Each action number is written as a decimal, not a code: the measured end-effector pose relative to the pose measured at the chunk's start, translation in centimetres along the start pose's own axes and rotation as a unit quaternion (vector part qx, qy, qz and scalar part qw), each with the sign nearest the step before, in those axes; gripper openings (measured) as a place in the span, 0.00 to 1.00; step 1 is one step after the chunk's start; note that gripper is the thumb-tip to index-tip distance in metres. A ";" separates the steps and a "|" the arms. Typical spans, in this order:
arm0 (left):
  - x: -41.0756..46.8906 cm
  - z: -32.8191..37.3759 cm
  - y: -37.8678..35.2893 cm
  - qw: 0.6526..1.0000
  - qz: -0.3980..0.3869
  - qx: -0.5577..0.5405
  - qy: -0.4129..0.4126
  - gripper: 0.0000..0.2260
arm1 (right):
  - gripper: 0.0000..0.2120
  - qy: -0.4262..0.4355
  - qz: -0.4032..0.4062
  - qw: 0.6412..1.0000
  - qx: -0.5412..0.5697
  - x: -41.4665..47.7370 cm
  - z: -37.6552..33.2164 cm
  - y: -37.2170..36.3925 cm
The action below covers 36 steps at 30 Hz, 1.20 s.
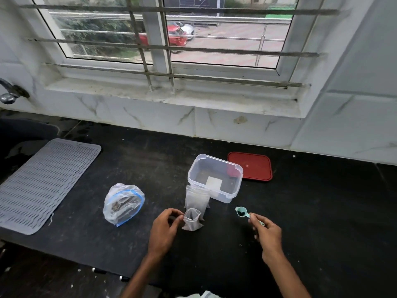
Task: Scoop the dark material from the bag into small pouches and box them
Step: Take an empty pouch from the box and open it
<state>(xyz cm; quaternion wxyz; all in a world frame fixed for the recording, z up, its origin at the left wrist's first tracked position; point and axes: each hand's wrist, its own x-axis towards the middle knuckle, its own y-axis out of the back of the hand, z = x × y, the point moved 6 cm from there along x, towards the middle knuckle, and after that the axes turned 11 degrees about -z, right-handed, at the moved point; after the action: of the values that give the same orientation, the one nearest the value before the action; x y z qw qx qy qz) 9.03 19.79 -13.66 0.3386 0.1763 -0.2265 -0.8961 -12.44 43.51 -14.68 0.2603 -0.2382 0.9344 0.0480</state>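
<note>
The step in hand was judged to be the tipping of a loaded scoop (242, 212) into a small pouch (191, 221), which stood upright on the black counter (300, 211) just in front of a stack of empty pouches (196, 198). For this to be done well, the mouth of the pouch would need to be held wide and steady. The scoop would need to be carried level across the gap so that nothing was shed, and the bowl tilted only once its lip was over the opening. A slow pour would be favoured, since the pouch looked light and easily toppled. The pouch was pinched at its upper left edge by the left hand (164, 230), thumb and fingertips closed tightly on it. The scoop's handle was gripped narrowly in the curled fingers of the right hand (267, 234), with the bowl, filled with dark material, held apart from the pouch, to its right. The bag (123, 204) of dark material was seen open to the left of the pouch. The clear box (214, 179) stood behind it, one pale pouch apparently inside, its red lid (250, 166) laid beside it.
</note>
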 end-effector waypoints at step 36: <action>-1.5 0.5 -1.1 0.999 -0.011 -0.007 -0.029 0.09 | 0.09 0.224 -0.101 0.874 -0.419 -3.5 -2.0 -12.8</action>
<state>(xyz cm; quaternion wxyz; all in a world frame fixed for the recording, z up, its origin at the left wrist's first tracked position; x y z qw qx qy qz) 9.31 21.66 -13.59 0.3230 0.1505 -0.2276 -0.9062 -4.71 33.27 -10.68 -0.0772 -0.4228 0.8306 0.3541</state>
